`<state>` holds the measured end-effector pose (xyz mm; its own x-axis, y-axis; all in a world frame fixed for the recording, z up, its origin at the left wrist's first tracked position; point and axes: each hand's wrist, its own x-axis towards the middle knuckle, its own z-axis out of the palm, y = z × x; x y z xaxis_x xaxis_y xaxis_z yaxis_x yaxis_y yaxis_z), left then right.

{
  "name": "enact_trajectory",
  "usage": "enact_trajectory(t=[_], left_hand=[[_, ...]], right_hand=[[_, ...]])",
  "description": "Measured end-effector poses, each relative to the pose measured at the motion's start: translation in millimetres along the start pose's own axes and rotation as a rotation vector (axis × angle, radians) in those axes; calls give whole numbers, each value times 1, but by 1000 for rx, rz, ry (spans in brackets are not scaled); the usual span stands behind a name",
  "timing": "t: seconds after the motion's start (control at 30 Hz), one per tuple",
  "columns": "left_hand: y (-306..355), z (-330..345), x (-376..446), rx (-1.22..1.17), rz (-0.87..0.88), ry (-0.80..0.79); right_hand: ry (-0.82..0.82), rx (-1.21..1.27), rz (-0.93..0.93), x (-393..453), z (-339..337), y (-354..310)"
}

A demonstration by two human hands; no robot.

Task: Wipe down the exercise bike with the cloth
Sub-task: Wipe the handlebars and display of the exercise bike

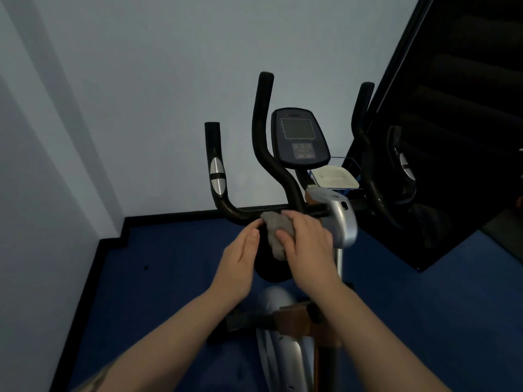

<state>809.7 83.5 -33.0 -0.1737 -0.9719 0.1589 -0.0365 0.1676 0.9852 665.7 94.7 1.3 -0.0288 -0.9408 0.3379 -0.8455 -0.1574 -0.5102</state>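
Observation:
The exercise bike (343,222) stands before me, with black handlebars (261,131), a console screen (298,135) and a silver stem. A grey cloth (276,229) is bunched against the left handlebar where it meets the stem. My right hand (307,244) grips the cloth, thumb and fingers curled over it. My left hand (240,256) is just left of the cloth with fingers straight, its fingertips touching the cloth's edge by the bar.
A pale wall stands behind and to the left, with a black skirting along the blue floor (169,264). A dark mirror or panel (452,123) leans at the right. A wire basket with a white lidded box (335,176) sits behind the console.

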Motion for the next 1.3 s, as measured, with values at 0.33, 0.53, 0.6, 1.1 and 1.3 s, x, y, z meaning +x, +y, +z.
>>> enact_trajectory(t=[0.33,0.53,0.6,1.1,1.3], left_hand=[[-2,3,-4,-66,-13,50],[-4,15,-8,-80,0,201],[-4,17,-9,-75,-12,236],[2,7,-38,-150,-109,164],[3,0,-43,-212,-171,109]], right_hand=[[-300,-333,-120,27,-21,0],[-754,-11,-221,66,-26,-13],[-801,104,-199,68,-25,-12],[-1216,241,-288,106,-16,-20],[-1020,-63,-560,110,-20,-8]])
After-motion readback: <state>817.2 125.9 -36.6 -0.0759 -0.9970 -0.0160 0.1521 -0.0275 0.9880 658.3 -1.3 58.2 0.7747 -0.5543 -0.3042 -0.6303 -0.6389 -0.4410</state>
